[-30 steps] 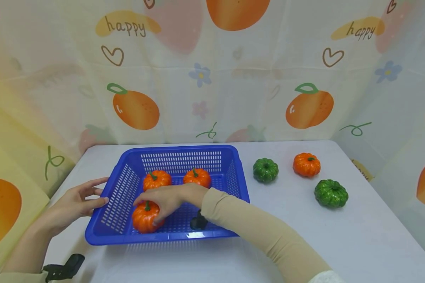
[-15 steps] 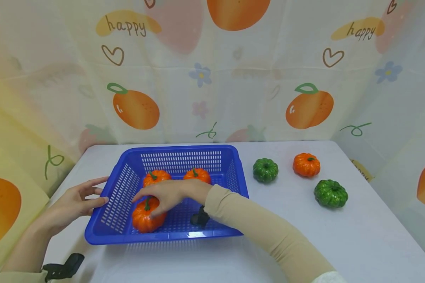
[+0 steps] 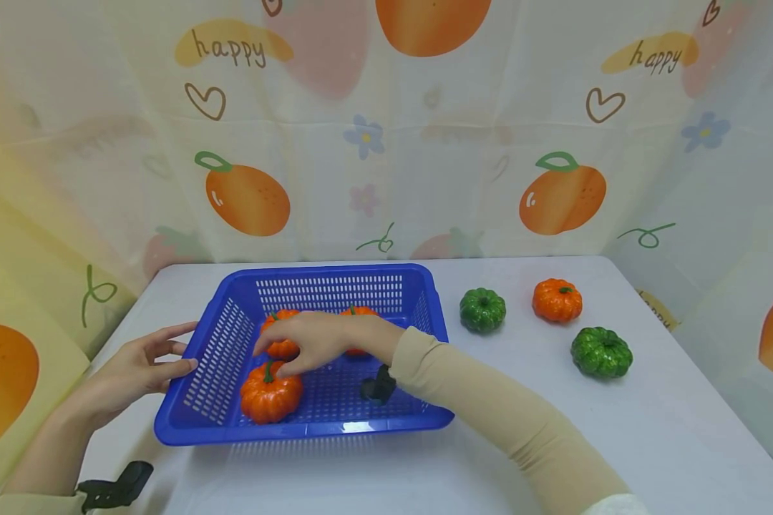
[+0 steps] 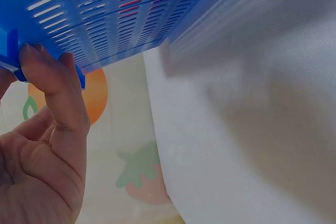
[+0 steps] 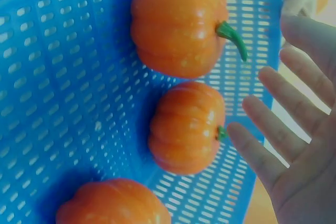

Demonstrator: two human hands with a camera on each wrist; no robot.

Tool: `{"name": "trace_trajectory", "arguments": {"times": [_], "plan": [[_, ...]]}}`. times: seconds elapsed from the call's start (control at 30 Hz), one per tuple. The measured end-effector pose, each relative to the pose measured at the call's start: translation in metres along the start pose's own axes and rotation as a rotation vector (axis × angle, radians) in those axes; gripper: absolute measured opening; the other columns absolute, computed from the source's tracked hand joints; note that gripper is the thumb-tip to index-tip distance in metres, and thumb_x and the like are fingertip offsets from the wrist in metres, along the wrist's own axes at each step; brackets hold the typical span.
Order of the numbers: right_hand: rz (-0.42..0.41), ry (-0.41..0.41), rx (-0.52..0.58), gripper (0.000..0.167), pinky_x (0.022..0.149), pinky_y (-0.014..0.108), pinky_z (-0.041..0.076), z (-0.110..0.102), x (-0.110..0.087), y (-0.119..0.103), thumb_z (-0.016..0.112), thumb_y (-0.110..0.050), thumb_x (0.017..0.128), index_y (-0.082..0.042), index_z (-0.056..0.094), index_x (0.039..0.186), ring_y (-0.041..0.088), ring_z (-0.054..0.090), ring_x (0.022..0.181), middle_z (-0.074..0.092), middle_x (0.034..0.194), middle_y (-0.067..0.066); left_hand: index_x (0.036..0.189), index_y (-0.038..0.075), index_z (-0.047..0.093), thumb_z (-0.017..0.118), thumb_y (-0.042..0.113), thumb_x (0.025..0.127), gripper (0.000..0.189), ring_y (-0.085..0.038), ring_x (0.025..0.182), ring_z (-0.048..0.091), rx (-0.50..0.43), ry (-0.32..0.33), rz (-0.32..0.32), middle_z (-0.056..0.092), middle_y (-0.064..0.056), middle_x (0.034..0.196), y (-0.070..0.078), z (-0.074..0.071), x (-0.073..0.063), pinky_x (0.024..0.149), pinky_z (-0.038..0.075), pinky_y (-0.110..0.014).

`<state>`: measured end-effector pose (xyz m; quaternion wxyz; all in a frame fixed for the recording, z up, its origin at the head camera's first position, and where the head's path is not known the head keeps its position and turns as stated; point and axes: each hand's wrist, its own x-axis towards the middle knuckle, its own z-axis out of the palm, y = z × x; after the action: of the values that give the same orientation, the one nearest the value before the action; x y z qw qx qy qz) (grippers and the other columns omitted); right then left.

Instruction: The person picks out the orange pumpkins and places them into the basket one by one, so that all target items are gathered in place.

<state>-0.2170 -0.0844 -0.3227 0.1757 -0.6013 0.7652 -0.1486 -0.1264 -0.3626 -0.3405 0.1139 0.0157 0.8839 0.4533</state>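
Observation:
A blue plastic basket (image 3: 309, 430) with slotted walls sits on the white table. My left hand (image 3: 138, 366) holds its left rim; in the left wrist view the fingers (image 4: 60, 90) curl at the rim's lip. My right hand (image 3: 318, 340) hovers inside the basket with its fingers spread, holding nothing. Just below it lies the near orange pumpkin (image 3: 270, 395), green stem up. Two more orange pumpkins stand farther back, the left one (image 3: 282, 349) and the right one (image 3: 358, 312), both partly hidden by the right hand and wrist. All three show in the right wrist view.
On the table right of the basket lie a green pumpkin (image 3: 483, 310), an orange pumpkin (image 3: 557, 300) and another green pumpkin (image 3: 602, 353). A fruit-printed curtain (image 3: 425, 179) hangs behind the table and at its sides.
My right hand has let go of the near orange pumpkin and risen away, back and slightly right. That pumpkin stays in the basket's near left part. The left hand has not moved.

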Motion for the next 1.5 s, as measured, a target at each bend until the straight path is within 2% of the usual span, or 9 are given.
{"name": "trace_trajectory", "arguments": {"times": [0.47,0.87,1.1,1.23,1.5], "plan": [[0.011,0.088,-0.006,0.042,0.102,0.017,0.033,-0.016,-0.026,0.006,0.061,-0.025,0.088,-0.013,0.052,0.128,0.009,0.045,0.122,0.054,0.128,0.0,0.146,0.004,0.021,0.062,0.027,0.088,0.074,-0.019,0.081,0.063,-0.001,-0.001,-0.01,0.05,-0.024,0.112,0.0,0.001,0.0,0.07,0.055,-0.03],[0.047,0.135,-0.041,0.043,0.103,0.019,0.033,-0.028,-0.049,0.009,0.061,-0.029,0.088,-0.015,0.052,0.128,0.007,0.045,0.122,0.053,0.129,-0.004,0.145,0.004,0.022,0.062,0.026,0.088,0.073,-0.02,0.08,0.064,-0.016,-0.002,-0.007,0.051,-0.022,0.109,-0.002,0.0,0.001,0.07,0.055,-0.031],[0.069,0.214,0.012,0.043,0.101,0.02,0.036,-0.039,-0.068,0.012,0.063,-0.027,0.087,-0.016,0.052,0.127,0.01,0.048,0.12,0.053,0.128,-0.004,0.145,0.004,0.023,0.061,0.025,0.089,0.072,-0.021,0.079,0.064,-0.029,-0.002,-0.002,0.052,-0.019,0.106,-0.002,0.0,0.002,0.07,0.055,-0.032],[0.083,0.278,0.033,0.043,0.098,0.018,0.038,-0.048,-0.084,0.016,0.063,-0.026,0.087,-0.016,0.053,0.127,0.007,0.048,0.119,0.054,0.126,-0.005,0.145,0.003,0.023,0.061,0.024,0.089,0.071,-0.021,0.079,0.064,-0.033,-0.001,0.005,0.053,-0.018,0.104,-0.002,0.001,0.002,0.069,0.055,-0.032],[0.145,0.377,0.073,0.044,0.099,0.031,0.042,-0.059,-0.116,0.026,0.063,-0.024,0.087,-0.015,0.051,0.128,0.01,0.049,0.118,0.054,0.126,-0.002,0.145,0.003,0.022,0.061,0.025,0.089,0.072,-0.02,0.079,0.064,-0.022,-0.002,0.002,0.053,-0.017,0.105,-0.001,0.0,0.002,0.07,0.055,-0.031]]}}
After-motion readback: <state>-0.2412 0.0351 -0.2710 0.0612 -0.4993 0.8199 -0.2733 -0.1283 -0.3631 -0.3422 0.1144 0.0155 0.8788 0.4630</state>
